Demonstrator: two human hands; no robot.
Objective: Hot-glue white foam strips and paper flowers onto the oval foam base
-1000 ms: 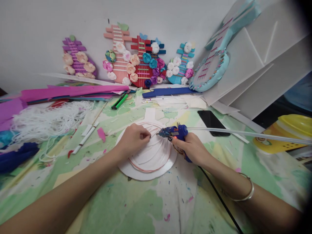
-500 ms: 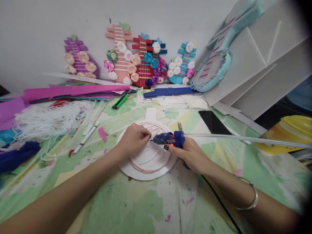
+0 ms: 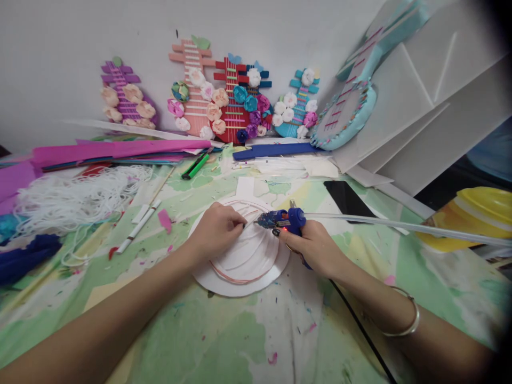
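A white round cutout with a short neck [image 3: 245, 188] lies flat on the table, layered with white strips and edged by a thin reddish line. My left hand [image 3: 218, 228] rests over its left part, thumb and fingertips pinched on something I cannot make out. My right hand [image 3: 318, 245] is wrapped round a blue glue gun [image 3: 295, 221], whose tip points left at the cutout's middle, close to my left fingertips. A long clear glue stick [image 3: 376, 218] sticks out of the gun's back, and a small red light glows on its side.
A black phone [image 3: 347, 200] and yellow container [image 3: 476, 213] lie right. White cord [image 3: 76, 197], a white pen [image 3: 138, 229] and pink sheets [image 3: 120, 149] are left. A green cutter [image 3: 196, 165] lies behind; flowered instrument shapes [image 3: 232, 120] lean on the wall.
The glue gun's tip has shifted slightly up and to the right, a little farther from my left fingertips. My left hand stays nearly in place. The whole view has shifted slightly.
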